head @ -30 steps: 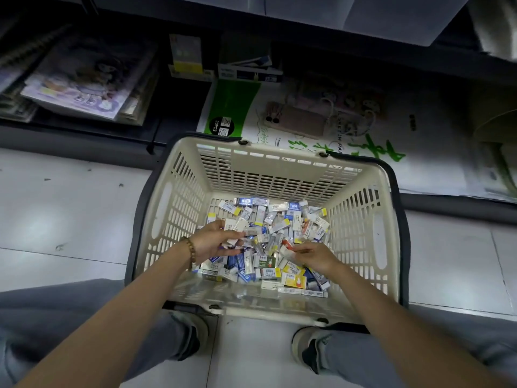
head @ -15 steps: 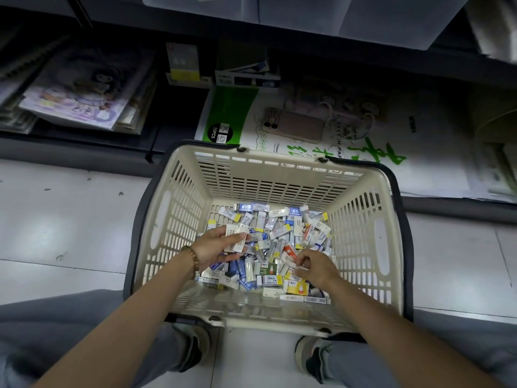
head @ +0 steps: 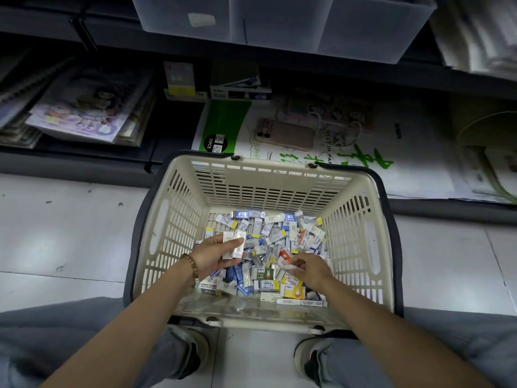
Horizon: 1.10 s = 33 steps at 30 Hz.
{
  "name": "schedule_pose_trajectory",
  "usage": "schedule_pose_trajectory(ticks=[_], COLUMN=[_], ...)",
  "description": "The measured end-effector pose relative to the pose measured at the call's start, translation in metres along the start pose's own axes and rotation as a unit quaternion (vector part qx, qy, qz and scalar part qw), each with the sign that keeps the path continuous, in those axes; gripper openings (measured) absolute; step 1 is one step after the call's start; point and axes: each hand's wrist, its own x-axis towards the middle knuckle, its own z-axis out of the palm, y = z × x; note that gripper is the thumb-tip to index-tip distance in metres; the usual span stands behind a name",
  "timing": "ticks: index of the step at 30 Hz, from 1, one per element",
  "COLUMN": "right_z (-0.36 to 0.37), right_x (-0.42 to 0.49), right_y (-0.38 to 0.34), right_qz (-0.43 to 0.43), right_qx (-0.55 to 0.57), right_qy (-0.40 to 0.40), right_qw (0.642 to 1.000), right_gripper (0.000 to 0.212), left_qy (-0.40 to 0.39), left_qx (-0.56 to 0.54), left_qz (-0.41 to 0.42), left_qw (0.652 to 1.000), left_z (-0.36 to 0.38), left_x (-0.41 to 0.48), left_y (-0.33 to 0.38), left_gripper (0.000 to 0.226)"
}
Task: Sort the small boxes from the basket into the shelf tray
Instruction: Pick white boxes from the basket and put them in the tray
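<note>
Cream slotted basket (head: 195, 197) on the white tile floor (head: 70, 233), between the person's knees, dark handles folded down along its rim. The bottom is covered with a loose pile of small boxes (head: 279, 233): flat rectangular packs, mostly white with blue, yellow or grey label ends, one orange-red (head: 285, 254), one dark green (head: 265, 274), a few yellow near the front. They lie at all angles and overlap.

Left hand (head: 215, 256) is raised just above the pile, palm up. Its thumb and curled fingers grip a couple of plain white boxes (head: 233, 245) stacked side by side, long edges touching. Bead bracelet (head: 191, 266) on that wrist.

Right hand (head: 313, 267) is low on the pile at the right front, fingers curled, tips on a pale box beside the orange-red one. Cannot tell if it grips it or only touches.

Frosted plastic tray (head: 363, 29) sits on the shelf above, well apart from the basket; contents not visible. The lower shelf holds a green-and-white paper pack (head: 223, 127) and stacked books (head: 84, 113). Shoes (head: 195, 348) are just in front of the basket.
</note>
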Motion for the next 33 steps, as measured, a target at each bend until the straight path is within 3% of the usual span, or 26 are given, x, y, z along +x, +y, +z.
schedule_pose_trajectory(ticks=[3, 5, 11, 13, 17, 20, 23, 27, 33], right_z=[-0.011, -0.026, -0.114, -0.147, -0.192, -0.204, -0.204, -0.197, -0.194], right_x=[-0.002, -0.008, -0.049, -0.077, -0.138, -0.171, -0.184, -0.184, -0.179], right_y=[-0.011, -0.033, -0.129, -0.158, -0.195, -0.208, -0.219, -0.229, -0.224], right_qz=[-0.008, -0.023, -0.139, -0.167, -0.227, -0.271, -0.293, -0.296, -0.266], right_qx=[0.047, 0.094, 0.182, 0.222, 0.294, 0.366, 0.382, 0.39, 0.495], right_qy=[0.013, 0.037, 0.065, 0.074, 0.086, 0.079, 0.071, 0.076, 0.033], right_qw=[0.999, 0.995, 0.971, 0.958, 0.925, 0.887, 0.874, 0.869, 0.827], right_gripper=[0.017, 0.019, 0.023, 0.023, 0.018, 0.017, 0.019, 0.018, 0.024], left_qy=[0.022, 0.023, 0.007, -0.004, -0.044, -0.068, -0.094, -0.13, -0.118], left_qx=[0.009, 0.024, 0.101, 0.11, 0.097, 0.074, 0.049, 0.012, -0.062], left_qz=[0.018, 0.047, 0.128, 0.161, 0.236, 0.259, 0.265, 0.268, 0.259], left_qw=[1.0, 0.998, 0.987, 0.981, 0.966, 0.961, 0.958, 0.955, 0.957], left_z=[0.005, 0.01, 0.028, 0.032, 0.043, 0.052, 0.062, 0.079, 0.083], left_x=[-0.004, -0.012, -0.068, -0.097, -0.152, -0.18, -0.19, -0.196, -0.192], left_y=[0.007, 0.02, 0.096, 0.126, 0.162, 0.169, 0.167, 0.17, 0.171], left_gripper=[0.07, 0.07, 0.087, 0.077, 0.02, 0.025, 0.039, 0.024, 0.019])
